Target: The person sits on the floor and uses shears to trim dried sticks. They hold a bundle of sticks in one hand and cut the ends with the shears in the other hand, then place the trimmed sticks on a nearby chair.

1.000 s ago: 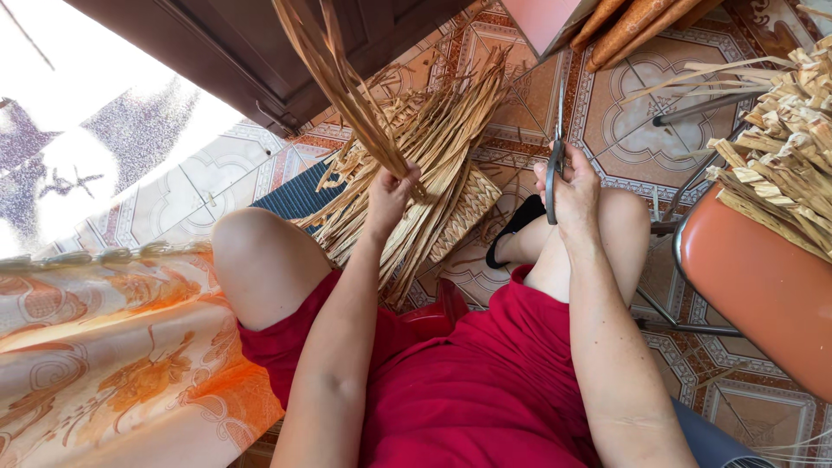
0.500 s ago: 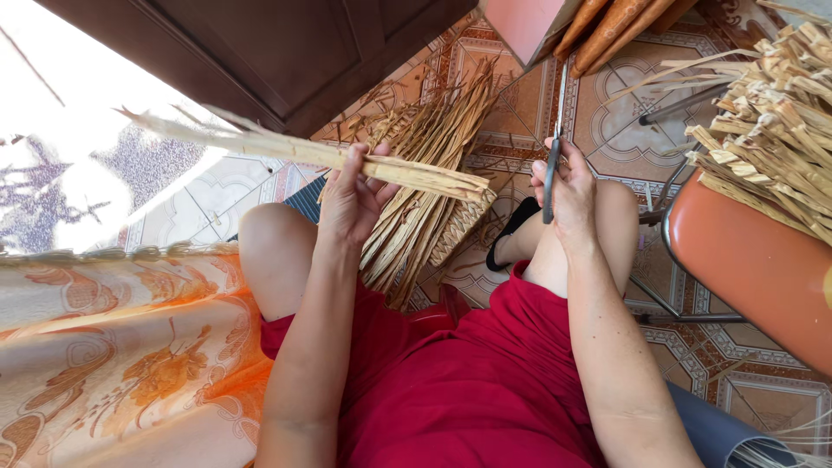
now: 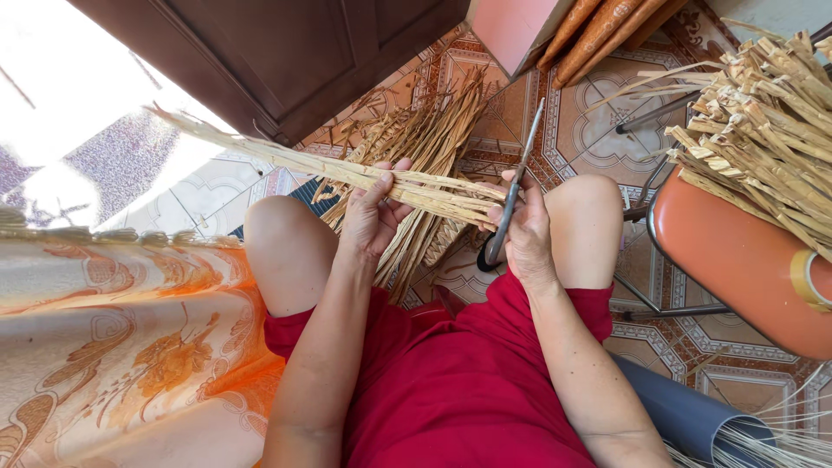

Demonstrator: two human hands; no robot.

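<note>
My left hand (image 3: 374,214) grips a long bundle of pale dried straw strips (image 3: 303,166) that lies across my lap, its loose end pointing up and left. My right hand (image 3: 526,232) holds a pair of scissors (image 3: 513,192) with black handles, the blades pointing up and away, and its fingers also touch the thick cut end of the bundle. Both hands are between my bare knees, above my red shorts.
A heap of cut straw strips (image 3: 429,147) lies on the patterned tile floor between my legs. An orange stool (image 3: 737,260) at right carries a big stack of woven straw pieces (image 3: 767,130). A dark wooden cabinet (image 3: 286,52) stands ahead, orange patterned cloth (image 3: 121,347) at left.
My left hand swung the straw bundle from upright down to lying sideways and brought its cut end over to my right hand. The right hand with the scissors stayed nearly in place.
</note>
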